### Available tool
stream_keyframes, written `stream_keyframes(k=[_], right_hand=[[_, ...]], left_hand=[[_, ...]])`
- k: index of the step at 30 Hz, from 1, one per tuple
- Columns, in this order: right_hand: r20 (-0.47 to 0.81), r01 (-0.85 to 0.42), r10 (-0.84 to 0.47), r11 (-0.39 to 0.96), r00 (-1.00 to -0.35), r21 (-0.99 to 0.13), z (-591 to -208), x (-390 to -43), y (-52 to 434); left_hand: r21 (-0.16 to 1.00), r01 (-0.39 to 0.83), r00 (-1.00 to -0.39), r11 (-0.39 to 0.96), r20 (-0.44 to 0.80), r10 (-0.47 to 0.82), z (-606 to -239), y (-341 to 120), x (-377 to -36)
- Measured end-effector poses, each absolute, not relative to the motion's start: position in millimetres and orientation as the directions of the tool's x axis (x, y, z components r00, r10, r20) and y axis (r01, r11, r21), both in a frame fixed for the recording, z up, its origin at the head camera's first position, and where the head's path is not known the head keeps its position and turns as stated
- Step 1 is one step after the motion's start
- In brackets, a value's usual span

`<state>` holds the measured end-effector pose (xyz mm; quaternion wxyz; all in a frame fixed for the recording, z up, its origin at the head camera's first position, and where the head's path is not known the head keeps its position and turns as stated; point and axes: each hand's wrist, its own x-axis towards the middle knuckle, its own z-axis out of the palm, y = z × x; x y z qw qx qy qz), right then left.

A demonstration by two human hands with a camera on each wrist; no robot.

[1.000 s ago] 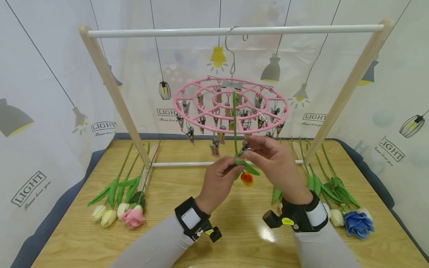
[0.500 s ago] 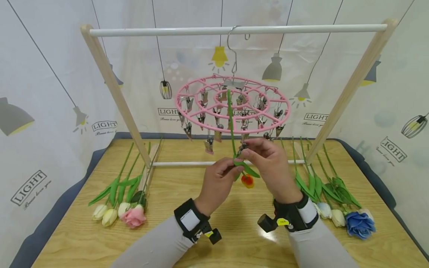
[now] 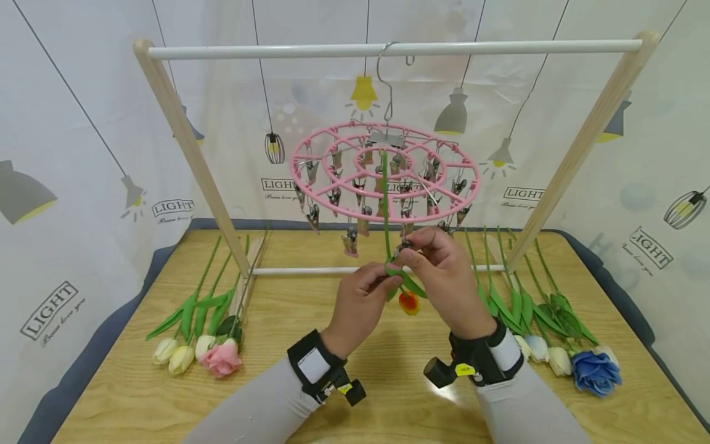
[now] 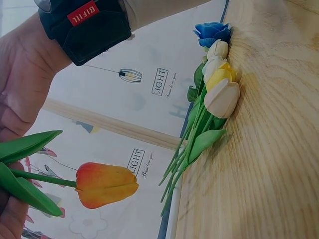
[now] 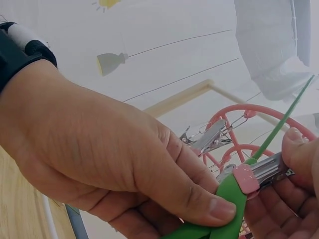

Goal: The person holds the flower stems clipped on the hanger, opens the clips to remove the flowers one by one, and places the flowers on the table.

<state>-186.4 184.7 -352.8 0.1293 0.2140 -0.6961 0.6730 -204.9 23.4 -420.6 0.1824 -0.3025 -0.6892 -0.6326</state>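
Observation:
An orange tulip [image 3: 409, 302] hangs head down, its green stem [image 3: 385, 209] pointing up past a pink round clip hanger [image 3: 316, 147]. My left hand [image 3: 383, 280] grips the stem at its leaves. My right hand [image 3: 410, 250] pinches a metal clip [image 3: 403, 245] that hangs from the hanger, right against the stem. In the right wrist view the clip [image 5: 261, 172] has a pink pad and touches the green stem [image 5: 232, 199], with my left hand's thumb [image 5: 199, 199] beside it. The left wrist view shows the tulip head [image 4: 107, 184] and leaves [image 4: 27, 147].
The hanger hooks on a white rod [image 3: 388, 49] carried by slanted wooden legs [image 3: 183, 148], with a low crossbar [image 3: 310, 270] behind my hands. Tulips and a pink rose [image 3: 220, 359] lie at the table's left; more tulips and a blue rose [image 3: 596, 372] lie at the right.
My right hand and forearm have shifted slightly left, still on the clip. The hanger has swayed a little. My left hand keeps its hold on the stem.

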Motion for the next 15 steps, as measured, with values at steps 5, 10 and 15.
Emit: stream_keyframes(k=[5, 10, 15], right_hand=[[0.538, -0.538, -0.146, -0.041, -0.831, -0.842, -354.5, -187.8, 184.7], [0.588, -0.585, -0.148, -0.067, -0.796, -0.809, -355.6, -188.9, 184.7], [0.601, -0.594, -0.144, -0.091, -0.786, -0.799, -354.5, -188.1, 185.7]], left_hand=[[0.755, 0.656, -0.745, 0.027, 0.64, 0.189, -420.0, 23.7, -203.8], [0.748, 0.663, -0.737, 0.028, 0.645, 0.199, -420.7, 21.7, -203.6], [0.74, 0.67, -0.733, 0.058, 0.646, 0.215, -424.9, 15.7, -203.6]])
